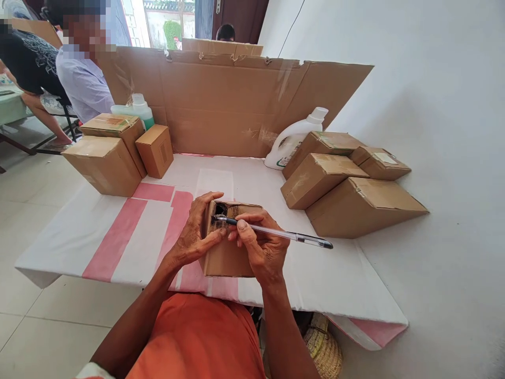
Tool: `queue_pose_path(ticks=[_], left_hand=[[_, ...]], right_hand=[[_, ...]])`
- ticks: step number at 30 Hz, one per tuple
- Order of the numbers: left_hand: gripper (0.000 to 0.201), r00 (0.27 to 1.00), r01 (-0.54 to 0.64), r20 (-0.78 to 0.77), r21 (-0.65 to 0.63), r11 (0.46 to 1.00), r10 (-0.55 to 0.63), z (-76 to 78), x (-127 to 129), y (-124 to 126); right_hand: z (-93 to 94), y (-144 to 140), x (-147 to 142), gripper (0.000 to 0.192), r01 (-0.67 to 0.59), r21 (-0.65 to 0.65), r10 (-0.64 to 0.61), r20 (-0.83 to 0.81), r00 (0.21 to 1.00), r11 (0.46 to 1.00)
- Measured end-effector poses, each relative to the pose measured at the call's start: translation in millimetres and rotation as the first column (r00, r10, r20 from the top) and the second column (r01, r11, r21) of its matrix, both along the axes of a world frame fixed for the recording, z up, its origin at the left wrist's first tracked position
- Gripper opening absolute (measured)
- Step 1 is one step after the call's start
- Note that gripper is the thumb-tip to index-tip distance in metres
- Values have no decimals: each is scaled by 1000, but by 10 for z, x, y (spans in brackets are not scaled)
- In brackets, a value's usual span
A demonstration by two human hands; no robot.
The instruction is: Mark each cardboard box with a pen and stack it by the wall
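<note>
A small cardboard box (229, 259) sits in front of me near the table's front edge. Its top carries a dark scribbled patch and some printed marks close to the left corner. My left hand (193, 234) grips the box from the left, its thumb lying across the top and its fingers along the far left edge. Pinched in my right hand (269, 247) is a clear gel pen (282, 232) with a black end. The pen's tip points left and meets the top at the dark patch. My right hand covers the box's right part.
Several cardboard boxes (100, 167) stand at left beside a bottle of green liquid (142, 111). More boxes (329, 181) and a white jug (294, 139) stand at right. A tall cardboard screen (221, 105) closes the back. A person (84, 87) sits beyond, at left.
</note>
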State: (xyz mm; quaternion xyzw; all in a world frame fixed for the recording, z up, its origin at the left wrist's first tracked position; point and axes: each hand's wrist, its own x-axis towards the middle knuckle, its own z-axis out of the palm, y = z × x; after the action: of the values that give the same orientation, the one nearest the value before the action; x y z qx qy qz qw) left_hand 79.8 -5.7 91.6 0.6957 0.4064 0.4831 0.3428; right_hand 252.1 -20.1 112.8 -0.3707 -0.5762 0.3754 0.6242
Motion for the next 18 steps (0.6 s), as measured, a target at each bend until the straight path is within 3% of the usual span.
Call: queue_pose_path(ticks=[7, 18], left_hand=[[67, 999, -38, 12, -28, 999, 38, -50, -64, -11], [66, 998, -57, 13, -39, 998, 57, -56, -55, -40]], right_hand=[[-47, -29, 36, 14, -42, 25, 39, 105, 994, 999], [-21, -9, -9, 12, -63, 3, 63, 84, 994, 998]])
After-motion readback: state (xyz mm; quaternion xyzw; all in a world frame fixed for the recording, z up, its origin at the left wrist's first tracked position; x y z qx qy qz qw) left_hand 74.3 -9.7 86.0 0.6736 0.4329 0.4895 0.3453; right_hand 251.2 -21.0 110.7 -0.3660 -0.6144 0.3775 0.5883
